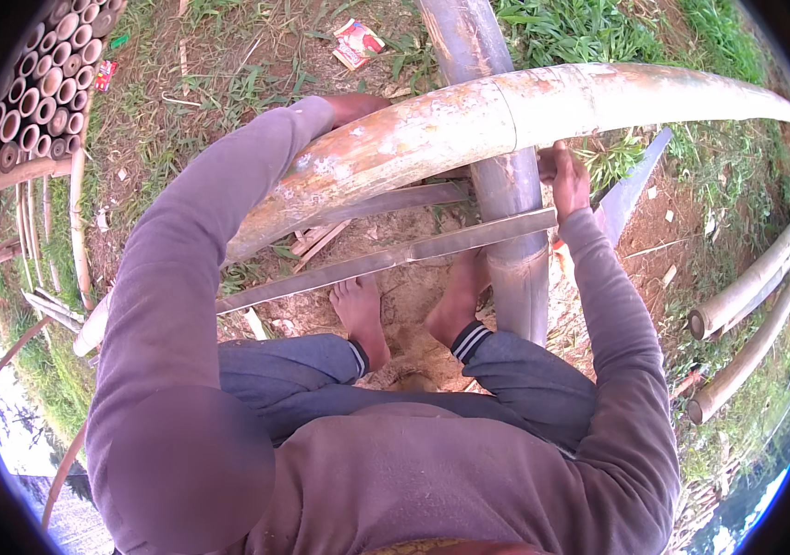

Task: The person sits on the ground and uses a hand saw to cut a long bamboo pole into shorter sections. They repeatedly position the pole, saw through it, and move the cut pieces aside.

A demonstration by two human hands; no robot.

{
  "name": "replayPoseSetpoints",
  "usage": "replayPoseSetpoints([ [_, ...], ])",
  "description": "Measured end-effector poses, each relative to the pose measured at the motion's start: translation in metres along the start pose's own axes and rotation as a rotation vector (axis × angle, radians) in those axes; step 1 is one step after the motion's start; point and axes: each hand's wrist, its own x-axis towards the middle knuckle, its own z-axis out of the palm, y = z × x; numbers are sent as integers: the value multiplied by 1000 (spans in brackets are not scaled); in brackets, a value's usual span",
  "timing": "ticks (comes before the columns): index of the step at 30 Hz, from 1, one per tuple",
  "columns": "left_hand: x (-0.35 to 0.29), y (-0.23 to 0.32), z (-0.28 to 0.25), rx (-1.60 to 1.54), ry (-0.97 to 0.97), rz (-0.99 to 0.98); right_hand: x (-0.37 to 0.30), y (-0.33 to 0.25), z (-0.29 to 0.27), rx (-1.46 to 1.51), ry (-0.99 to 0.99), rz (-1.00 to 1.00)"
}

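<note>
A thick, pale, mottled bamboo pole (413, 129) crosses in front of me, resting over a grey bamboo post (511, 190). My left hand (358, 106) is against the pole's far side, its fingers hidden behind it. Close to the near edge of the pole, just right of the post, is my right hand (569, 176); its fingers are curled, and what they hold, if anything, is hidden. A saw blade (637, 174) slants up beyond my right wrist, its handle end mostly covered by my forearm. Nearer me, a split bamboo strip (395, 256) lies across the post.
Stacked bamboo sections (48, 88) fill a rack at the upper left. Several cut poles (751, 277) lie at the right. Red-and-white wrapper (356, 43) and wood scraps litter the grassy soil. My bare feet (358, 310) are below the strip.
</note>
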Motion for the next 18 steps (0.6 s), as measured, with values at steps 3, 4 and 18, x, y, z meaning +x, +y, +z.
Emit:
replayPoseSetpoints([
  [3, 14, -5, -1, -24, 6, 24, 33, -13, 15, 168, 230, -125],
  [4, 19, -5, -2, -17, 15, 29, 32, -20, 17, 130, 293, -139],
  [18, 19, 19, -1, -166, 109, -6, 152, -228, 66, -338, -536, 101],
])
